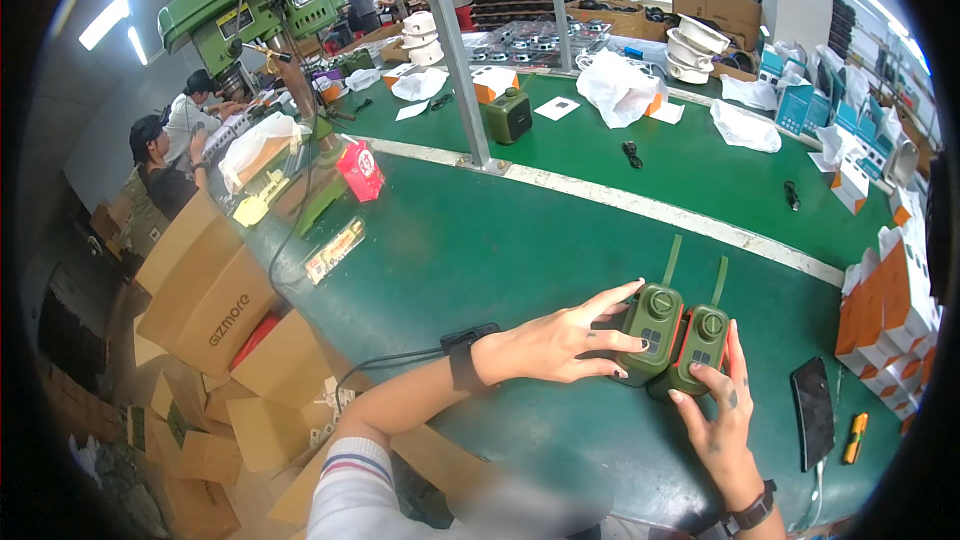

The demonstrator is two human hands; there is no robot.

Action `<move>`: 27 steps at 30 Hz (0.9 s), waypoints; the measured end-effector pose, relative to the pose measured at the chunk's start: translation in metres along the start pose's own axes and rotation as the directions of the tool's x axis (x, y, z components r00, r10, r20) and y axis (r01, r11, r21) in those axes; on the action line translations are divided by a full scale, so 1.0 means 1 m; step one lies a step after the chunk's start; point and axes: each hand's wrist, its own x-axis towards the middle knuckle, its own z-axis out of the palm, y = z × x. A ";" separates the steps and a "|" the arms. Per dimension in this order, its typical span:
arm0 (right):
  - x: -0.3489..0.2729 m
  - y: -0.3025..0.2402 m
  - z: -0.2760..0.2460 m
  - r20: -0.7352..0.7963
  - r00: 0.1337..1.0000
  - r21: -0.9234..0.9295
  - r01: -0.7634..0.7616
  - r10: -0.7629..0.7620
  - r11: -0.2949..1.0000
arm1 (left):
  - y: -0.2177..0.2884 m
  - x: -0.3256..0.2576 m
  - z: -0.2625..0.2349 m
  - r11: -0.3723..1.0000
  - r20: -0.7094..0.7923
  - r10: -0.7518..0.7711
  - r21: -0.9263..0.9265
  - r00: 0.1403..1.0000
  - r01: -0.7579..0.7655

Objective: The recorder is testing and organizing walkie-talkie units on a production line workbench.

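Two green portable speakers stand close together on the green table. Each has a round knob, dark buttons on top and a strap. My left hand (560, 345) reaches the left speaker (655, 305) from its left, fingers spread. One fingertip rests by its buttons and another extends toward its far edge. The right speaker (706, 325), showing an orange-red edge, is held in my right hand (722, 425). One finger lies along its right side, the thumb is at its near edge and a bent fingertip is on its buttons.
A black phone (813, 410) and an orange-yellow cylinder (856, 438) lie at right, near stacked orange-white boxes (890, 310). A metal post (455, 60) rises from the table beyond. A green drill press (250, 5) stands far left, above cardboard boxes (215, 310). People work in the background.
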 end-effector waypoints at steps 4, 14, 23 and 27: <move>-0.001 0.000 0.000 -0.001 1.000 -0.002 -0.010 0.010 1.000 | 0.001 0.001 -0.001 1.000 -0.002 0.004 -0.007 1.000 -0.004; -0.010 0.000 0.001 0.031 0.993 0.039 -0.115 0.114 0.993 | 0.004 0.001 0.000 1.000 -0.006 -0.007 -0.009 1.000 0.007; -0.009 0.003 0.002 0.039 0.993 0.007 -0.114 0.113 0.993 | 0.004 -0.002 0.000 0.999 0.000 -0.005 -0.048 1.000 0.005; -0.009 0.002 0.002 0.044 0.992 -0.003 -0.121 0.121 0.993 | 0.002 -0.002 0.002 0.999 -0.005 0.003 -0.048 1.000 -0.003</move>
